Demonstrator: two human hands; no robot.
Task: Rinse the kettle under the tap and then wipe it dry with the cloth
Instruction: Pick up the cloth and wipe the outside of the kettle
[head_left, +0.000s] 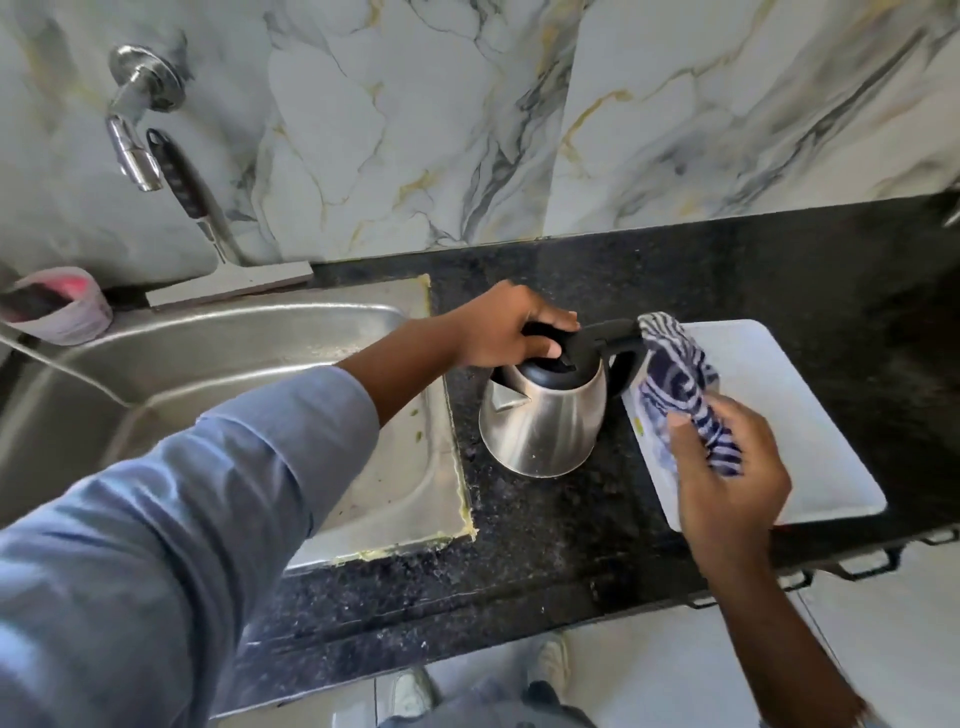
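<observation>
Two hands are busy on the speckled black granite counter right now. That shiny stainless steel kettle with the black lid and handle stands upright on the counter, just right of the steel sink and just left of a white rectangular tray. Left hand, coming out of a light blue sleeve, is curled down over the kettle's black lid, pinning it in place. Right hand is bunched tight around a navy-and-white striped cloth, which is pressed up against the kettle's handle and hangs over the tray's left edge.

Around it: chrome wall tap on the marble-look tiles, well off to the left, a squeegee with a black grip leaning on the wall behind the sink, and a pink-and-white tub at the sink's back corner. Nothing crowds the kettle besides the tray.
</observation>
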